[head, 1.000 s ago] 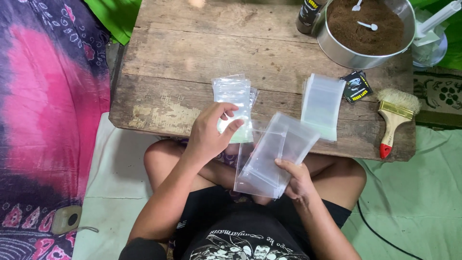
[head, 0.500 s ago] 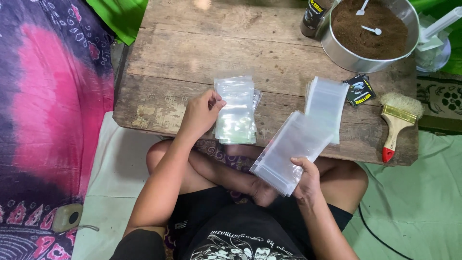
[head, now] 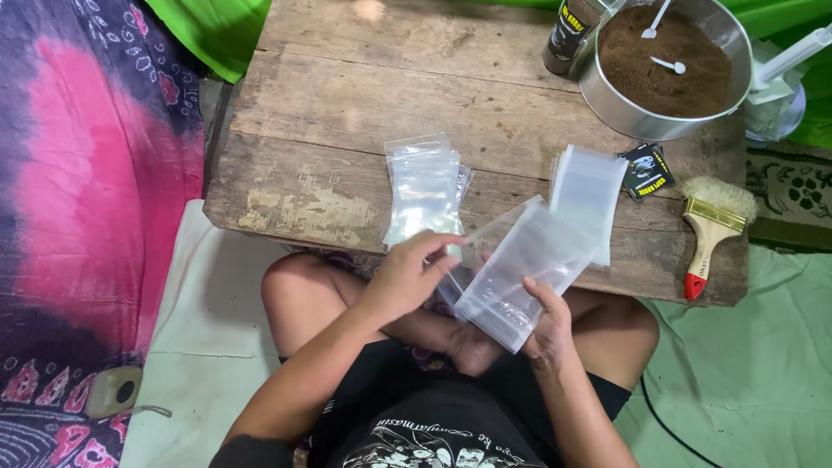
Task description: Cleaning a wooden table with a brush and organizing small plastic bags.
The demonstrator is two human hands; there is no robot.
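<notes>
Far left: pink and purple cloth (head: 95, 173) on the floor, a green sheet (head: 208, 30) above it at the surface's corner. Worn wooden surface (head: 347, 95) fills the upper middle. On it, left of centre, a stack (head: 425, 191) of clear bags lies flat, its near end reaching the front edge. Left hand (head: 407, 277) sits just below that edge, over the lap; fingers curled narrow, thumb and forefinger pinched at the left edge of the bundle (head: 520, 269) of clear bags, apparently on a single bag; cannot tell how many are gripped. Bundle is held in the air, tilted, upper corner overlapping the front edge of the surface, lower end over the lap. Right hand (head: 546, 325) grips the bundle from below at its lower right corner, thumb across the top face, fingers closed behind. Right of the bundle, a second pile (head: 589, 195) of frosted bags rests on the surface, partly covered by the bundle's top corner. Beside it a small black sachet (head: 647, 170). Upper right: metal pan (head: 620, 104) of brown powder with two white spoons (head: 667, 64) in it; a dark bottle (head: 568, 35) touches the pan's left side. Far right: paintbrush (head: 711, 230), wooden handle with red tip, lying near the surface's edge.
</notes>
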